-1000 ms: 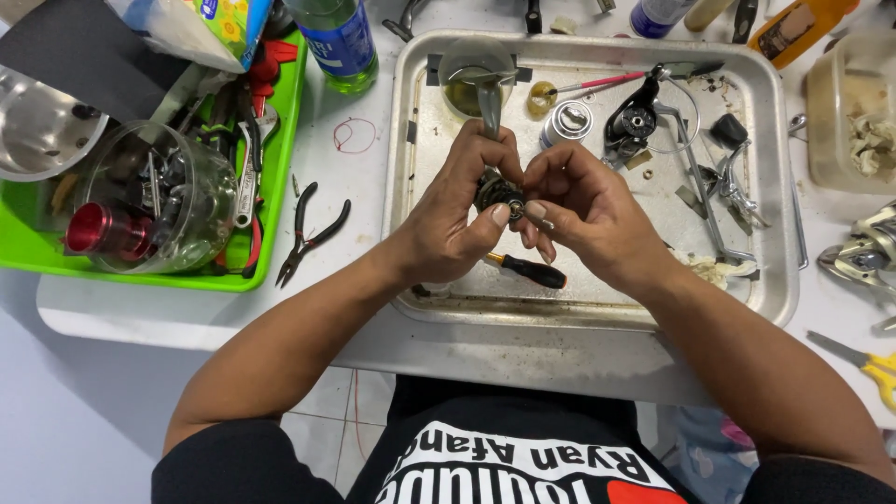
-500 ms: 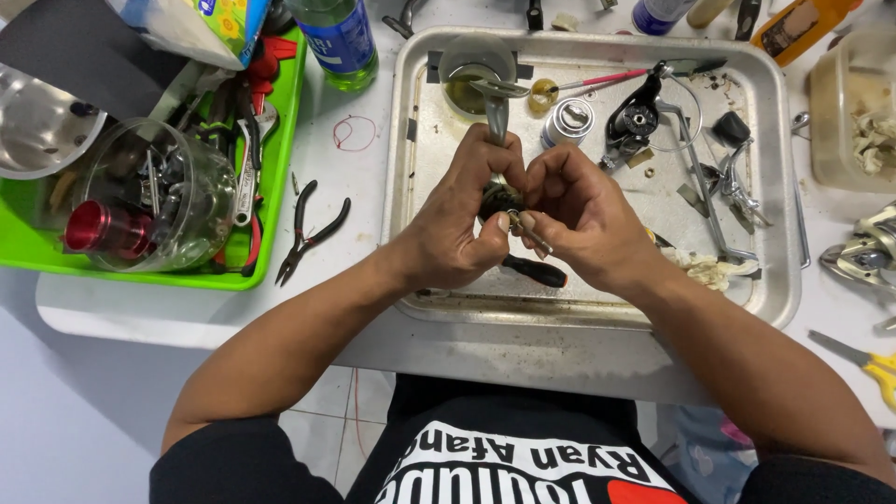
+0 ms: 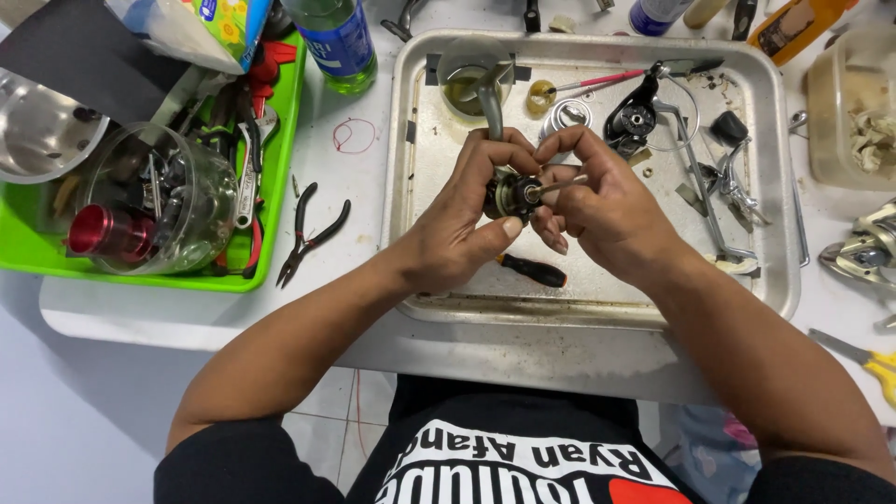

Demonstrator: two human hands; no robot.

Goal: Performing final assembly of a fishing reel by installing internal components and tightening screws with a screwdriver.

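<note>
Both hands are working over the dented metal tray (image 3: 784,187): my left hand (image 3: 467,219) is gripping the small dark round reel part (image 3: 511,194), my right hand (image 3: 597,201) is pinching its thin metal shaft (image 3: 560,184). Greasy fingers are risking a slip, dropping it among loose parts.

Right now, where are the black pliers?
In the head view, the pliers lie on the white table, left of the metal tray and right of the green bin, near the person's left forearm.
</note>
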